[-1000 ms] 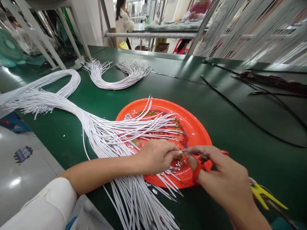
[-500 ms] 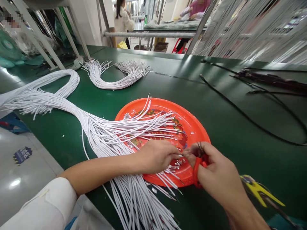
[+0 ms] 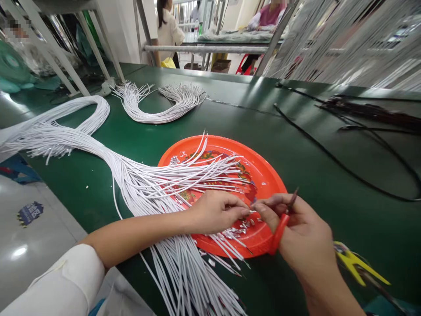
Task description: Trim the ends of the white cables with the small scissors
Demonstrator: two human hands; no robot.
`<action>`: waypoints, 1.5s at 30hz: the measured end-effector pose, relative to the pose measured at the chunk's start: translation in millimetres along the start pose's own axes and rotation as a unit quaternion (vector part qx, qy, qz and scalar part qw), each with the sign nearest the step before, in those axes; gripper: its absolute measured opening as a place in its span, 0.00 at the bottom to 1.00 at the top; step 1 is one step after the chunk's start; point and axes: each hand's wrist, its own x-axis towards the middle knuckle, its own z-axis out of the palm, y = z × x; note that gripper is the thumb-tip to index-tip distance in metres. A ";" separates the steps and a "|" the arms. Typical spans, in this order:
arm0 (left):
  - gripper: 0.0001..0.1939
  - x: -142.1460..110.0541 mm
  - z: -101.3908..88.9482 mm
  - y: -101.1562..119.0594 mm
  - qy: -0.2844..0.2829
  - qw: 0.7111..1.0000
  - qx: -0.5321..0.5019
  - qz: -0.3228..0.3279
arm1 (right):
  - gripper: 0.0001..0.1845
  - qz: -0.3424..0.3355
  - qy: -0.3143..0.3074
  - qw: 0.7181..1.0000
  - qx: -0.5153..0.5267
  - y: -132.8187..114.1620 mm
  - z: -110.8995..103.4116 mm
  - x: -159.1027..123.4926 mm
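Note:
My left hand reaches across a big bundle of white cables, thumb and fingers pinched on the tip of one cable over an orange-red tray. Facing it, my right hand has red-handled scissors tucked in the palm, blades pointing up. Its thumb and forefinger are pressed together at the same cable tip, which the fingers mostly hide. Shiny foil scraps lie in the tray below the hands. Several cable ends rest on the tray, others hang over the near table edge.
Yellow-handled pliers lie right of my right hand. More white cable bundles and black cables rest on the green table. A metal frame stands behind, with people beyond it.
The scissors have swung in my right hand, so the blades now point up and away from the cable. My fingertips have drawn closer together at the cable tip.

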 end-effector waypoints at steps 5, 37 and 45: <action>0.07 2.2 -0.2 3.9 0.015 0.991 -0.093 -0.090 | 0.15 0.042 0.031 0.999 0.012 3.9 1.8 -0.6; 0.07 -0.5 -1.6 4.3 0.044 0.995 -0.082 -0.042 | 0.07 -0.006 -0.224 0.959 -0.176 -1.0 9.1 -4.8; 0.10 -1.5 -2.8 4.3 0.099 0.995 0.016 -0.010 | 0.11 0.032 -0.249 0.957 -0.145 -1.5 5.3 -0.7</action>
